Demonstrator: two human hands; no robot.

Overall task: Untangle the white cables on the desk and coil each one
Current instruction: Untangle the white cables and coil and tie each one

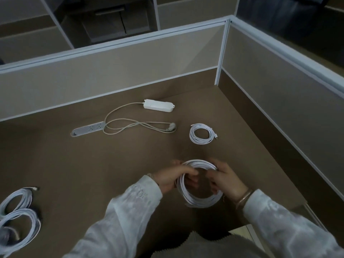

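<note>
Two coils (17,216) left, power strip (159,106) behind.

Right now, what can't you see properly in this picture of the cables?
- Head view: part of the cable coil is hidden under the left hand and right hand.
- Head view: the coils at the left edge are cut off by the frame and blurred.
- Head view: the plug on the small coil is too small to identify.
</note>
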